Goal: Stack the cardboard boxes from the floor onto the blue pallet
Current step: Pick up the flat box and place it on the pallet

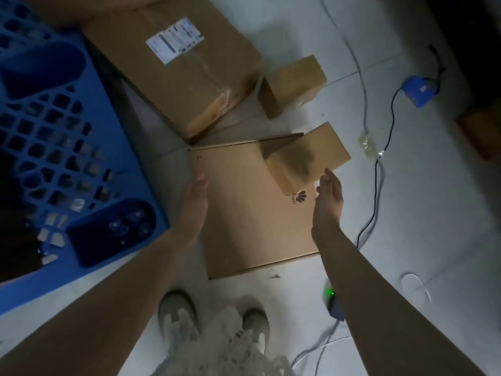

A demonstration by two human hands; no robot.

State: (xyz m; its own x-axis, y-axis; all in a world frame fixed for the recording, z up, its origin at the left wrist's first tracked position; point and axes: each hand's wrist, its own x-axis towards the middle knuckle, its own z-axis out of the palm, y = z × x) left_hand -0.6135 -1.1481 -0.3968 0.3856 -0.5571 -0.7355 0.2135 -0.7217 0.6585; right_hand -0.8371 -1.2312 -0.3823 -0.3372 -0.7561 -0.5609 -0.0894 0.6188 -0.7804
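Both hands open and empty: left hand (pixel 196 198) and right hand (pixel 329 198) flank the flat cardboard box (pixel 244 229) on the floor (pixel 423 218); a small box (pixel 306 158) sits on it just beyond the right hand; blue pallet (pixel 65 147) lies left.

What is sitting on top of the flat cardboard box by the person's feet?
A small cardboard box sits on the far right corner of the flat box, covering part of the printed logo. Whatever is printed beneath it is hidden.

Left forearm (pixel 130 280) bare, right forearm (pixel 366 280) bare too; down below, a cream open-knit lace hem (pixel 225 346), and two pale, off-white trainers (pixel 176 312) with rounded toes.
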